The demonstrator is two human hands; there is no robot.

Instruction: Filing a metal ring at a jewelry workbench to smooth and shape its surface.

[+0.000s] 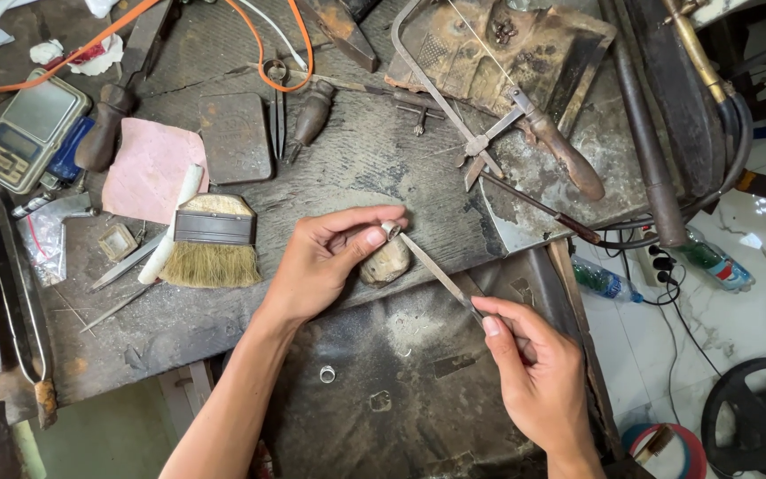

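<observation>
**Ring Filed Against a Bench Peg**

A small silver ring (391, 230) is pinched between the thumb and fingertips of the left hand (325, 262), and it is held against the top of a worn wooden bench peg (386, 263) at the front edge of the workbench (356, 160). A slim needle file (436, 270) is gripped by the right hand (534, 372), with thumb and forefinger closed on its lower end; the file's tip is laid at the ring, apparently touching it, and the file slopes down to the right.

Below the hands a dark catch tray (418, 390) is seen, and a second ring (327, 374) lies loose on it, well apart from both hands.

To the left of the left hand a flat bristle brush (213, 244) is set down, with a white stick (170, 226) just beside it and a pink cloth (148, 168) behind. A pocket scale (28, 131) is placed at the far left edge. A dark square block (236, 137) and a pair of pliers (277, 106) lie further back, under a loop of orange cable (299, 62). A jeweller's saw frame (489, 115) with a wooden handle is rested at the upper right of the bench. Two plastic bottles (658, 266) lie on the tiled floor at the right.
</observation>
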